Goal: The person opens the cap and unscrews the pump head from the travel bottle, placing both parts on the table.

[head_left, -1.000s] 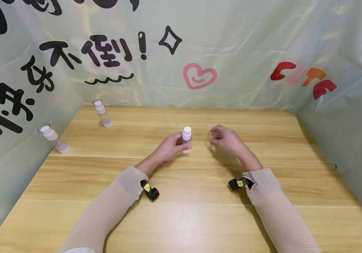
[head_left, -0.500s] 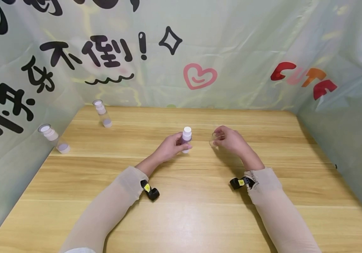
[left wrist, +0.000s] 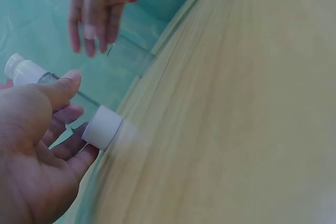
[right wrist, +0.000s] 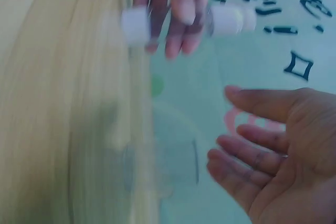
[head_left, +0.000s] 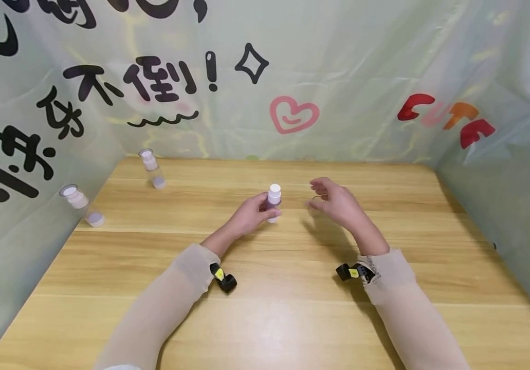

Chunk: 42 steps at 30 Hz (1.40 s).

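My left hand [head_left: 248,213] grips a small clear bottle with a white pump top [head_left: 274,192] around its middle. It stands upright on the table, and its white base [left wrist: 103,128] shows below the fingers in the left wrist view. My right hand [head_left: 339,203] is spread, thumb apart from the fingers, with nothing held. Beside its fingertips stands a clear, cup-like cover [right wrist: 165,166] on the table. In the right wrist view a gap separates this cover from the fingers; in the head view it is faint and partly behind them.
Two similar bottles with clear covers over their tops stand at the left: one near the back corner [head_left: 152,168], one by the left edge [head_left: 81,204]. The wooden table [head_left: 274,308] is bordered by a printed cloth backdrop [head_left: 362,103] at the back and sides.
My right hand moved slightly right with the clear cover, then let go of it, and its fingers spread. My left hand stays on the bottle. The head view tilted slightly.
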Each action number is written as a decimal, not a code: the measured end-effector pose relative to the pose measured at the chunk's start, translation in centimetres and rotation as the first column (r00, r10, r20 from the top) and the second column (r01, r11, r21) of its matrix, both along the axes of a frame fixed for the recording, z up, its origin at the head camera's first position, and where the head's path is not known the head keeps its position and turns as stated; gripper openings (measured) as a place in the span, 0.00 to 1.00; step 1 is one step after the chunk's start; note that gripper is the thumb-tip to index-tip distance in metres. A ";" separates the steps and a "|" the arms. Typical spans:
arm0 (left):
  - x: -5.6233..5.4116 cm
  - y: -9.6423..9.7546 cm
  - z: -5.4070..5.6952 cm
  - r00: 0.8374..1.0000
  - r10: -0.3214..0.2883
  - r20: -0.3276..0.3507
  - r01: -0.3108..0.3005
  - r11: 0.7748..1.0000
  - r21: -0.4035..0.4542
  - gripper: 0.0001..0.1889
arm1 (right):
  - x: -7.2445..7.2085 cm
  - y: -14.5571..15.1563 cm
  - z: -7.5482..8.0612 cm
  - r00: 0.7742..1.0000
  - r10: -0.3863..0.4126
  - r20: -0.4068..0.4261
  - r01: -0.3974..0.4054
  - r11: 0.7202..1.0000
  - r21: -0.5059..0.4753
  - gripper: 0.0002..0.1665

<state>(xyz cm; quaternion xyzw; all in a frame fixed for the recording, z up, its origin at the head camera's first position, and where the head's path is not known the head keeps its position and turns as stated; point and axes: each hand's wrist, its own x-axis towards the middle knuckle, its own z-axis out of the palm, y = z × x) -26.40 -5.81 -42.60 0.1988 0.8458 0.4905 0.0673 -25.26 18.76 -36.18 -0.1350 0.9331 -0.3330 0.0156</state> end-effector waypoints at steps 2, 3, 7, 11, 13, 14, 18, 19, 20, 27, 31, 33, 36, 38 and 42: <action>-0.2 0.1 -0.1 1.000 -0.006 0.016 0.006 1.000 0.011 0.21 | 0.3 -0.6 0.2 0.999 0.002 -0.039 -0.003 1.000 -0.017 0.34; -0.4 0.1 -0.2 1.000 -0.010 0.026 0.009 1.000 0.019 0.22 | 0.4 -1.0 0.3 0.999 0.000 -0.052 -0.001 1.000 -0.023 0.34; -0.5 0.1 -0.3 0.999 -0.025 0.038 0.023 0.999 0.037 0.23 | 0.6 -2.1 0.2 0.998 -0.021 -0.065 0.016 0.996 -0.086 0.35; -0.6 0.3 -0.4 0.999 -0.049 0.018 0.049 0.998 0.032 0.22 | 0.4 -2.8 0.0 0.999 -0.001 -0.035 -0.006 0.982 -0.191 0.35; -0.7 0.4 -0.5 0.998 -0.057 0.009 0.057 0.998 0.026 0.21 | 0.4 -3.2 -0.2 0.999 0.029 -0.018 -0.032 0.971 -0.237 0.34; -0.7 0.4 -0.5 0.998 -0.056 0.005 0.056 0.998 0.019 0.21 | 0.3 -3.3 -0.2 0.999 0.045 -0.009 -0.046 0.966 -0.256 0.35; -0.6 0.4 -0.7 0.999 -0.051 0.001 0.051 0.999 -0.004 0.21 | 0.0 -3.8 -0.7 0.995 0.101 0.015 -0.091 0.941 -0.327 0.36; -0.6 0.4 -0.8 0.999 -0.051 0.002 0.051 0.999 -0.005 0.22 | 0.0 -3.9 -0.8 0.994 0.111 0.019 -0.098 0.934 -0.343 0.36; -0.6 0.4 -0.8 0.999 -0.054 0.000 0.054 0.999 -0.006 0.22 | -0.1 -4.0 -0.9 0.993 0.120 0.023 -0.104 0.926 -0.364 0.35; -0.6 0.3 -1.0 0.997 -0.074 -0.008 0.075 0.997 0.028 0.23 | -0.4 -5.0 -1.4 0.990 0.142 0.002 -0.127 0.893 -0.432 0.30; -0.6 0.2 -0.8 0.998 -0.059 -0.017 0.059 0.998 0.035 0.21 | -0.4 -5.8 -1.5 0.992 0.123 -0.028 -0.123 0.895 -0.428 0.29; -0.6 0.2 -0.7 0.998 -0.052 -0.021 0.053 0.998 0.040 0.19 | -0.4 -6.1 -1.6 0.993 0.114 -0.035 -0.118 0.897 -0.425 0.29; -0.7 0.2 -0.7 0.999 -0.048 -0.023 0.050 0.997 0.058 0.17 | -0.3 -6.6 -1.6 0.995 0.093 -0.039 -0.101 0.901 -0.422 0.28; -0.7 0.2 -0.6 0.999 -0.047 -0.025 0.049 0.996 0.071 0.15 | -0.3 -6.8 -1.7 0.996 0.079 -0.041 -0.089 0.901 -0.426 0.28; -0.8 0.1 -0.6 0.999 -0.038 -0.035 0.041 0.996 0.078 0.15 | -0.4 -7.4 -1.6 0.996 0.053 -0.066 -0.076 0.903 -0.423 0.26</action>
